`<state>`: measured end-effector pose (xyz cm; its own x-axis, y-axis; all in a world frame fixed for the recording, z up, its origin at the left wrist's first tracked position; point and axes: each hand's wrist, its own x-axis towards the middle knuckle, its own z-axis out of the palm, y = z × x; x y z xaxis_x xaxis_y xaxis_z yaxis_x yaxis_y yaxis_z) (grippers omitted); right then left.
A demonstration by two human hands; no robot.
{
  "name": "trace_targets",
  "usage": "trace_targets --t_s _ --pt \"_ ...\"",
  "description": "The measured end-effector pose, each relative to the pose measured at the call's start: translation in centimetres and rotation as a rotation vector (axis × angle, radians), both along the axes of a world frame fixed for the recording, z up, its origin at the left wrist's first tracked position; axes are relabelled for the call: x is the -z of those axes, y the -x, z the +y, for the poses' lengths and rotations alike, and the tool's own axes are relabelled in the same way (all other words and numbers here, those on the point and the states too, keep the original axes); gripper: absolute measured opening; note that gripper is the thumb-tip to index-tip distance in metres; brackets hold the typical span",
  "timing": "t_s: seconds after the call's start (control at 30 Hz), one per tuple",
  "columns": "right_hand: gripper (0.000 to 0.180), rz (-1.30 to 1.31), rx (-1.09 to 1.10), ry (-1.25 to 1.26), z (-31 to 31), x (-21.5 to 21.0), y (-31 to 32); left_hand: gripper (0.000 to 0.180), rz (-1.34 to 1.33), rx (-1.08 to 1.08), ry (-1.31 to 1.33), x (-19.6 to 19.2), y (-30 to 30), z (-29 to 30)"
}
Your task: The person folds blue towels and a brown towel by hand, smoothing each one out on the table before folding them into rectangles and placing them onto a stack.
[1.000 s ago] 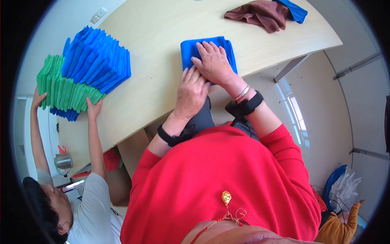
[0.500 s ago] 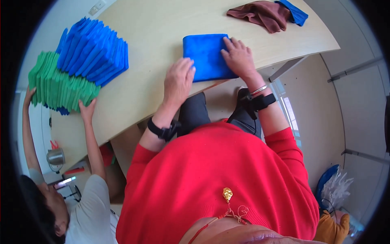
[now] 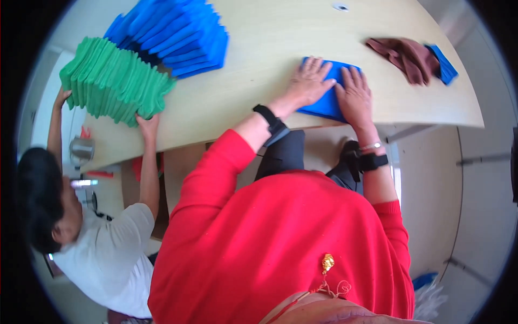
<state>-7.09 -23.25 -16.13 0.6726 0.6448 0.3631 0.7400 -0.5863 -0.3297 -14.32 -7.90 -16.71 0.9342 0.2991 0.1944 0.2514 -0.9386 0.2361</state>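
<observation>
A folded blue cloth [image 3: 326, 103] lies flat on the table near its front edge. My left hand [image 3: 310, 83] rests palm down on the cloth's left part, fingers stretched out. Beside it my right hand [image 3: 355, 98] lies on the cloth's right side, its fingers also straight. Parts of the cloth are hidden beneath both hands. Neither hand grips anything.
At the left, a co-worker [image 3: 108, 243] holds a row of folded green cloths [image 3: 110, 81] between both hands. Behind it stands a stack of folded blue cloths [image 3: 178, 35]. A crumpled brown cloth [image 3: 404, 56] and a small blue cloth [image 3: 445, 67] lie at the right.
My left hand has moved from the cloth's left edge onto its top. The co-worker's green cloths have come apart from the blue stack. The whole view has shifted.
</observation>
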Motion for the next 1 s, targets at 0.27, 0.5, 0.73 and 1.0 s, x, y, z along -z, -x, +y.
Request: trace_targets --t_s 0.27,0.5,0.73,1.0 --pt "0.056 0.063 0.081 0.070 -0.1 4.4 -4.0 0.066 -0.073 -0.242 0.270 3.2 -1.6 3.9" --pt "0.057 0.082 0.082 0.058 -0.1 5.4 -1.8 0.066 -0.315 -0.340 0.543 1.5 1.5 1.9" --pt "0.053 0.036 0.000 -0.031 -1.2 4.8 -1.9 0.061 -0.201 -0.233 1.731 -1.6 3.9 2.1" --pt "0.049 0.183 -0.052 -0.290 -1.1 5.2 -1.7 0.047 -0.547 -0.067 1.627 -16.3 8.2 12.4"
